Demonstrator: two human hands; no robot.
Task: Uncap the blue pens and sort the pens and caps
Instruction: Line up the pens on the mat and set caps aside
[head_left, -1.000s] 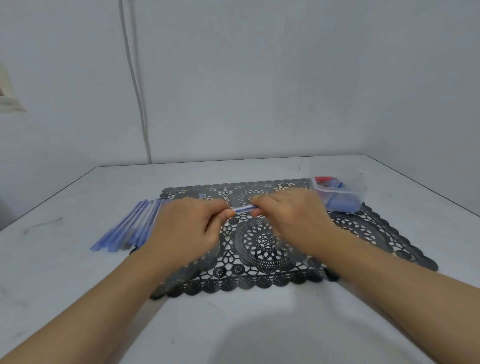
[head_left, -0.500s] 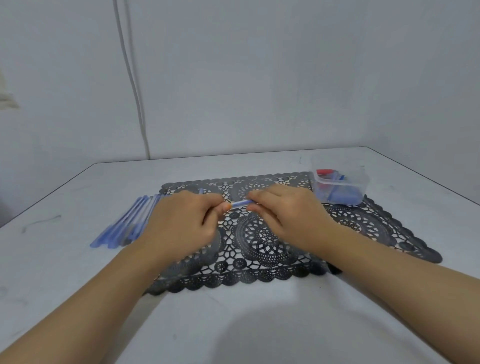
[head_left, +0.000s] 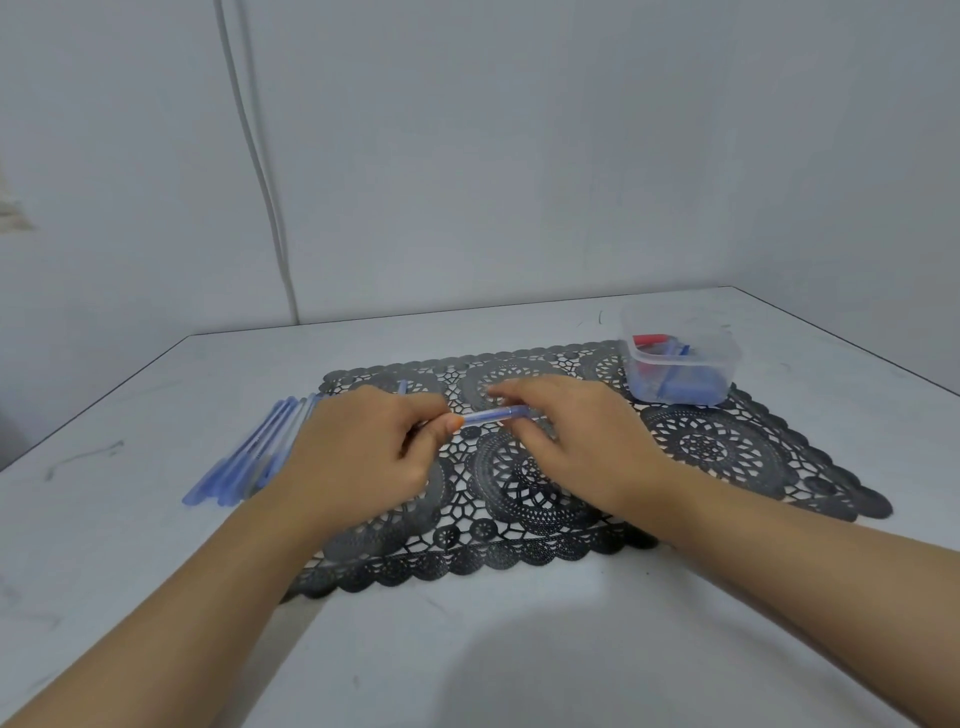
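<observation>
White table (head_left: 519, 649); black lace mat (head_left: 727, 447) on it; left hand (head_left: 363, 457), right hand (head_left: 576, 436), fingers clamped on opposite ends of the blue pen (head_left: 493, 415) above mat's middle; row of pens (head_left: 249, 457), mat's left edge; clear tub (head_left: 680, 358), far right corner, holding caps (head_left: 680, 388)

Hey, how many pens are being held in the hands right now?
1. A blue pen held over the black mat between the left hand and right hand. The other pens lie loose beside the mat's left edge; some may hide behind the left hand.
</observation>
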